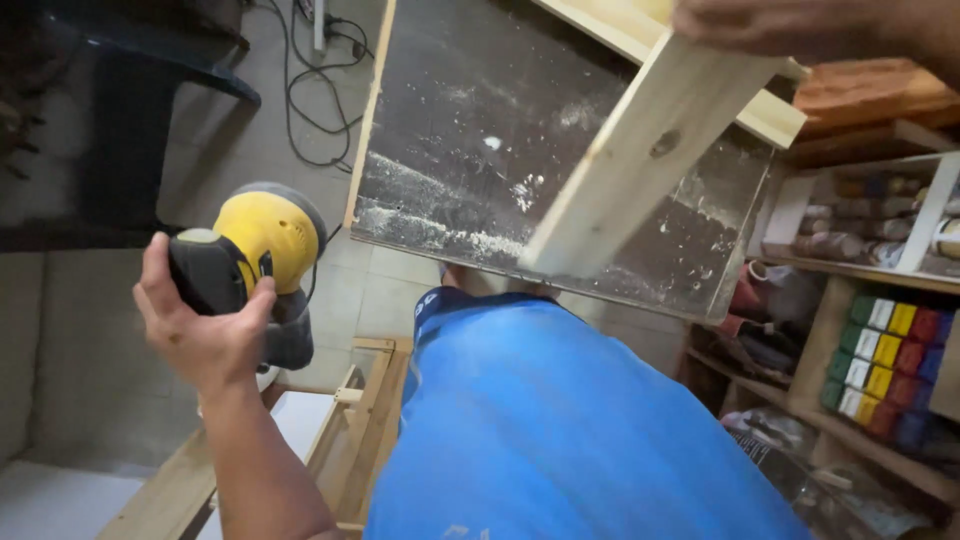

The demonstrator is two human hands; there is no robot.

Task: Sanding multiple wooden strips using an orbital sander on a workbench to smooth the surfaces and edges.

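My left hand (198,325) grips a yellow and black power sander (255,255), held up in the air at the left over the floor. My right hand (800,25) shows at the top right edge and holds a pale wooden board (640,150) by its upper end. The board slants down to the left over a dark, dusty worktop (480,120). Its lower end hangs just above the worktop's near edge. My blue trousers (560,430) fill the lower middle of the view.
A second pale plank (640,40) lies across the worktop's far side. Wooden shelves (880,330) with coloured boxes and jars stand at the right. A light wooden frame (350,430) sits low at the left, and black cables (310,90) trail over the tiled floor.
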